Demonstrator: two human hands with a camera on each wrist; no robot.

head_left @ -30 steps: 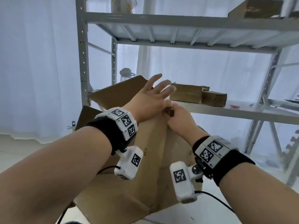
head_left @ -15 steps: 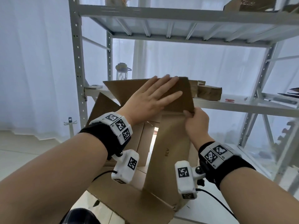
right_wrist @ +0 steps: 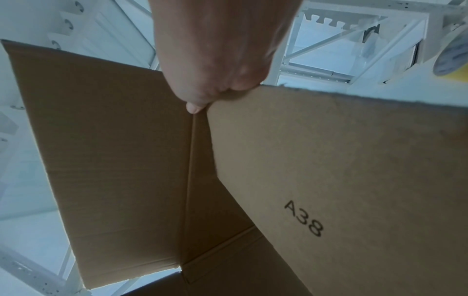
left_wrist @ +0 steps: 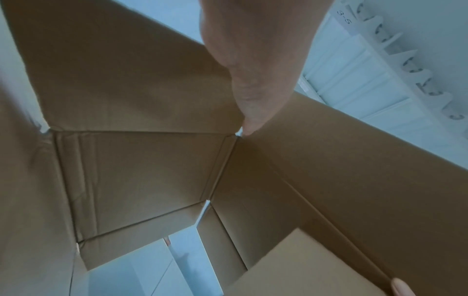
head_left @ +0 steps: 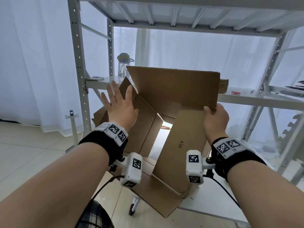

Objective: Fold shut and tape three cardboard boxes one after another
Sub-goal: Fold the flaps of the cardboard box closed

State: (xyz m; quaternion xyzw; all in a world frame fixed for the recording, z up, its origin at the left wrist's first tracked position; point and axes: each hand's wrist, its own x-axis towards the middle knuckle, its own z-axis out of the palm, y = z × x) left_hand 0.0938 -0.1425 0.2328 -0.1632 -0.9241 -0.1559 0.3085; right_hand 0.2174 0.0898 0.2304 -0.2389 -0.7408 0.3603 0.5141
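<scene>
Nearest, at six o'clock in the head view, the low end of the cardboard box [head_left: 166, 196] rests on the corner of a white surface [head_left: 212, 206], so the box leans away and both ends can be reached. It is an open tube as yet: light shows straight through the middle, and none of its flaps is folded shut.

At three o'clock the right hand [head_left: 215, 120] grips the top edge of the panel marked A38 [head_left: 181, 144], where the far flap [head_left: 174, 86] hinges; its fingers [right_wrist: 195, 107] are curled over that corner with the thumb pressing the fold, probably to steady the box. At nine o'clock the left hand [head_left: 120, 106] is spread flat, fingers straight, grasping nothing; it lies against the left panel (likely to push the box square), though the wrist view is too close to confirm more than a fingertip at the corner.

Beyond, at twelve o'clock, a metal shelf [head_left: 246, 97] carries a water bottle [head_left: 123, 66].
</scene>
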